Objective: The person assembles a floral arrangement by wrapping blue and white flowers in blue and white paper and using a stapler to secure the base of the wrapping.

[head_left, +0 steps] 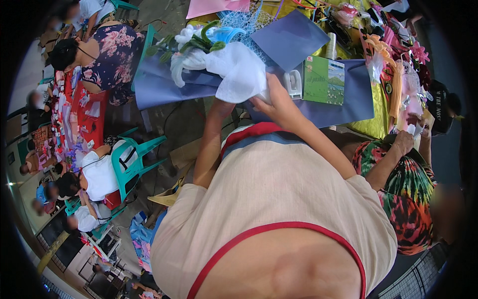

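My left hand point(223, 103) and my right hand point(271, 97) grip a white sheet of soft-looking material point(234, 67) above purple wrapping paper point(164, 89). My left fingers are mostly hidden beneath it; my right thumb presses at its lower right. Behind the sheet are fuzzy craft flowers point(191, 34) in white, blue and green, and light blue mesh point(249, 27). Right of my right hand lie a white plastic object point(293, 85), too unclear to name, and a green box point(323, 82). A purple square sheet point(289, 37) and a spool point(331, 46) lie farther back.
Yellow wrap point(376, 117) and pink craft flowers point(393, 70) cover the table's right. A person in a floral top works close at my right point(398, 194). On the left are a red-covered table point(89, 119), several seated people point(97, 174) and green plastic chairs point(132, 159).
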{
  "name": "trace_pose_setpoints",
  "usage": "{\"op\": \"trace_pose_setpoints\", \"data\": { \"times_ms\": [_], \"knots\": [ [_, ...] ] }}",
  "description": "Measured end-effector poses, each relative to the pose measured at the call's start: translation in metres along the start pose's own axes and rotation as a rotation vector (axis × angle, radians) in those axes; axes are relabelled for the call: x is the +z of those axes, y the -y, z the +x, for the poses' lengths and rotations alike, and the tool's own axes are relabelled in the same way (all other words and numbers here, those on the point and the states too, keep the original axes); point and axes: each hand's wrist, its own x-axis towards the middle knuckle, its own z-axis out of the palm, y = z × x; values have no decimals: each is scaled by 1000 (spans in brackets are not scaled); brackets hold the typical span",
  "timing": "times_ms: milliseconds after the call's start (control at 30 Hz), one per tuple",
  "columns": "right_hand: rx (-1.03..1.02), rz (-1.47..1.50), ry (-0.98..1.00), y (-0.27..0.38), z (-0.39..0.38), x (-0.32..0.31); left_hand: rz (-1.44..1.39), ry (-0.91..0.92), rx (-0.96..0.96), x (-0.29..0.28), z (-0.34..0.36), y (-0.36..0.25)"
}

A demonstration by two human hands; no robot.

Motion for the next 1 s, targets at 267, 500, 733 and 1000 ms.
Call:
{"op": "trace_pose_setpoints", "data": {
  "times_ms": [267, 500, 733, 1000],
  "knots": [
    [-82, -28, 25, -8, 10, -6, -210, -116, 58, 15, 5, 0],
    [-98, -38, 25, -1, 11, -11, -178, -147, 92, 19, 7, -1],
    [-20, 8, -59, 1, 12, -8, -257, -45, 105, 12, 6, 4],
    [41, 74, -45, 5, 12, -10, -316, 153, 74, -9, 3, 13]
  ]
}}
